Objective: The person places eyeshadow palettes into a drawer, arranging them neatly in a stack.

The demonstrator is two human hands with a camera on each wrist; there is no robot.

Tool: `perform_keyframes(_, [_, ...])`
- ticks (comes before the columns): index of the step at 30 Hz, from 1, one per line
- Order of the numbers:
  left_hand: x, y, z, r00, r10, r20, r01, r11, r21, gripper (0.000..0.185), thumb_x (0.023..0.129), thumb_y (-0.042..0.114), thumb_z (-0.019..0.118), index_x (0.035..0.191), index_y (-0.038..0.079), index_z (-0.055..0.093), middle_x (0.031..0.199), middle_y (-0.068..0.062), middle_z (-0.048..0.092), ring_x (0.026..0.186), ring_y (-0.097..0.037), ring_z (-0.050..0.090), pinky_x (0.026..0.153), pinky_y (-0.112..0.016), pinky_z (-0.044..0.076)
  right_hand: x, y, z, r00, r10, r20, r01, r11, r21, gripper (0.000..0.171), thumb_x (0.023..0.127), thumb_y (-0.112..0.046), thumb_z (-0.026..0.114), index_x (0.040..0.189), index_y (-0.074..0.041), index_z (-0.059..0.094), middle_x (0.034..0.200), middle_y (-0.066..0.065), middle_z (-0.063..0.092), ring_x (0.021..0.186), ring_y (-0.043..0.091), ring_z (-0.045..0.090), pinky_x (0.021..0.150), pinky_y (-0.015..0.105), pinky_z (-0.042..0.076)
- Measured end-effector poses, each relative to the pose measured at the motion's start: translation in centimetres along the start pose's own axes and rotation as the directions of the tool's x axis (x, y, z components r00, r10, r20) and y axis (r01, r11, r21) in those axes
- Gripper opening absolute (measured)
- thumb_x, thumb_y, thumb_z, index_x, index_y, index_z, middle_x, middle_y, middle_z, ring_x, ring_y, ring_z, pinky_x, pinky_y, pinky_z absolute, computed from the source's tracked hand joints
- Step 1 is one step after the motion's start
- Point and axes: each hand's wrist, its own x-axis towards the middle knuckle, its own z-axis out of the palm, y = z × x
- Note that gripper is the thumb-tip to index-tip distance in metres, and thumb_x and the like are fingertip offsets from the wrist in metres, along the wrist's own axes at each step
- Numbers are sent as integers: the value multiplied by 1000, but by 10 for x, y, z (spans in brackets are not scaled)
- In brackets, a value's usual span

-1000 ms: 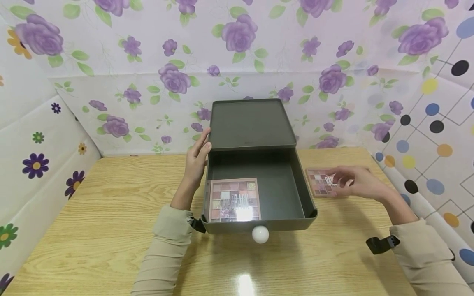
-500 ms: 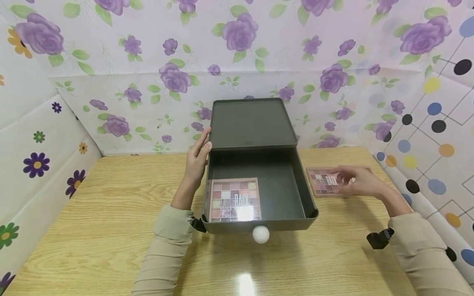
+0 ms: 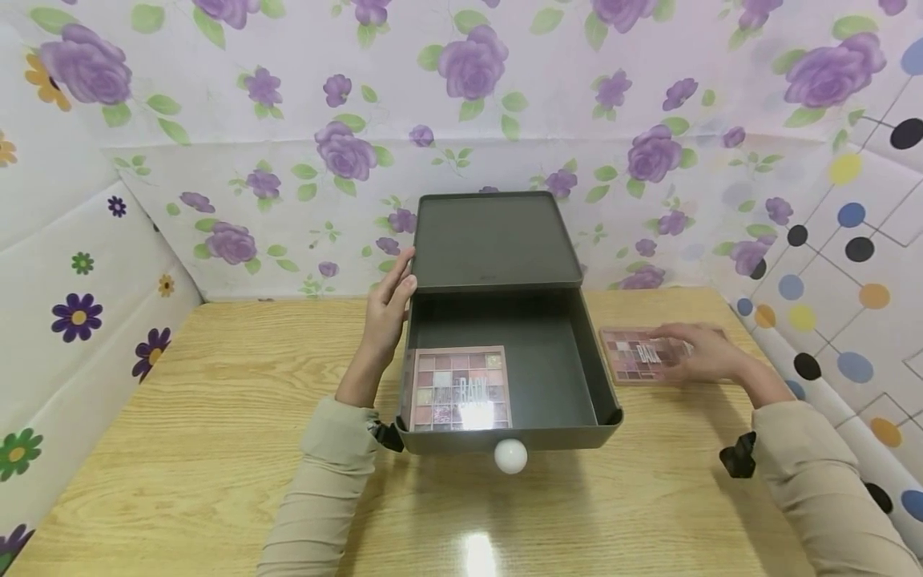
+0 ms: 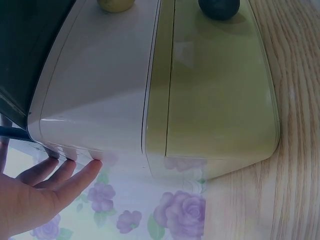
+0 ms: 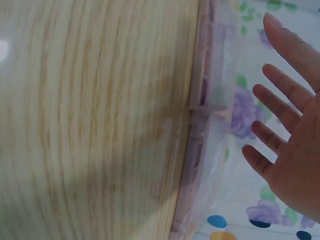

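Note:
A dark grey drawer (image 3: pixel 551 369) stands pulled out, with an eyeshadow palette (image 3: pixel 461 385) lying inside at its front left. My left hand (image 3: pixel 382 320) rests its fingertips against the left side of the drawer unit (image 3: pixel 497 240). In the left wrist view those fingers (image 4: pixel 80 182) are fairly straight along the side of a pale drawer (image 4: pixel 100 75). At the right, my right hand (image 3: pixel 699 353) is over another palette (image 3: pixel 630 357) on the table, covering part of it. The right wrist view shows its fingers spread, with two palette edges (image 5: pixel 202 65) end to end nearby.
Below the pale drawer is a yellow-green one (image 4: pixel 220 85) with a dark knob (image 4: pixel 220 7). A white knob (image 3: pixel 510 456) juts from the grey drawer's front. Wood-grain table (image 3: pixel 216 449) surrounds the unit; flowered sheets (image 3: pixel 288 200) hang behind and beside it.
My right hand has shifted slightly right over the palette on the table, its wrist turning a little. My left hand and the drawer have kept their places.

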Motion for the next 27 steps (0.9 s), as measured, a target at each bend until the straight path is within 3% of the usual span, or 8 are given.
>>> perform_keyframes(7, [1,-3,2,1000,-1,4,1,1000,-4,52,92,27,44,141,14,37,144,-5,33,127,-20,36,77,-40,47,-5,20,5,998,44,38,-43,999,-25,85,64,-33,79,133,0,42,136,28,34,117,55,23,91,65,8])
perform_keyframes(14, [2,-2,2,1000,0,12,0,1000,-5,52,92,26,43,142,11,35,145,-6,31,129,-21,33,75,-36,48,-7,27,10,993,56,100,-48,995,-83,97,63,-43,78,136,6,36,139,30,26,121,55,18,91,67,13])
perform_keyframes(17, [1,-2,2,1000,-1,7,1,1000,-10,51,92,26,43,142,13,36,145,-6,31,129,-20,33,74,-33,48,-6,29,11,994,49,101,-38,994,-106,96,64,-44,76,136,5,36,140,30,26,121,55,19,92,67,14])
perform_keyframes(18, [1,-2,2,1000,-2,3,2,1000,-7,52,92,26,43,141,13,36,145,-5,31,130,-19,32,75,-33,47,-4,39,16,996,26,85,-14,991,-135,97,65,-47,75,139,1,34,141,28,27,120,54,21,92,66,14])
perform_keyframes(21, [0,-2,1,1000,-4,-12,4,1000,11,52,91,28,43,141,15,37,145,-4,31,130,-17,31,76,-35,45,-2,39,18,998,3,67,11,977,-211,93,65,-49,74,137,0,39,139,28,29,118,55,26,92,65,16])
perform_keyframes(24, [1,-3,0,1000,-6,-18,7,1000,24,51,91,28,43,141,16,37,144,-5,33,129,-17,32,75,-36,43,0,35,19,998,19,67,-2,968,-250,92,66,-52,72,135,0,41,139,28,28,119,55,25,92,66,16])
perform_keyframes(27, [1,-3,0,1000,-6,-21,7,1000,22,51,92,27,44,141,16,38,144,-6,33,129,-16,33,74,-34,44,0,19,17,995,45,85,-27,979,-204,91,65,-49,74,132,4,42,139,31,25,121,56,20,91,68,15])
